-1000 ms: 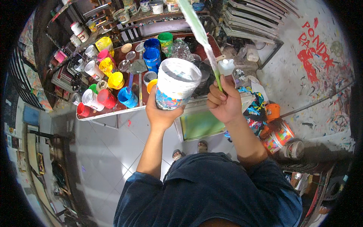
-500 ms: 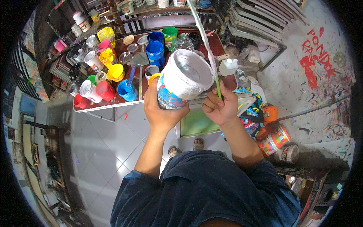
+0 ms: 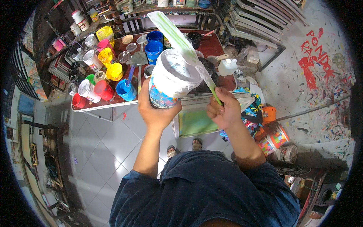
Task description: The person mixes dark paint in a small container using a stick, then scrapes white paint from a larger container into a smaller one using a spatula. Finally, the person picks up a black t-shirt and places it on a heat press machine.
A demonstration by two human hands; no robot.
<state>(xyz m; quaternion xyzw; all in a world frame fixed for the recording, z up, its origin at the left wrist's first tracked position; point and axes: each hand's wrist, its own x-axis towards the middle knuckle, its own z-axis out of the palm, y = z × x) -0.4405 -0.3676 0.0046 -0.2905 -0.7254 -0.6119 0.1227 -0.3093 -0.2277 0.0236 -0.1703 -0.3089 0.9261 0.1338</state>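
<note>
My left hand point(image 3: 158, 114) is wrapped round the lower part of a white paint tub point(image 3: 174, 81), which tilts a little and has a coloured label. White paint coats its rim and inner wall. In my right hand point(image 3: 226, 108) is the green handle of a long flat spatula point(image 3: 172, 32), smeared with white paint. The blade slants up and left, crossing over the tub's right rim; whether it touches the rim I cannot tell. Both hands are above the near edge of a dark red table point(image 3: 123, 75).
Several open paint tubs crowd the table's left side, including a blue tub point(image 3: 126, 90) and a red tub point(image 3: 103, 90). A translucent jug point(image 3: 227, 67) stands at the right. Below leans a green-meshed frame point(image 3: 196, 123). An orange bucket point(image 3: 269, 114) sits right, near stacked frames point(image 3: 257, 22).
The spatula has swung left and turned its broad side into view, its blade now over the tub. The tub has shifted slightly left and sits more upright.
</note>
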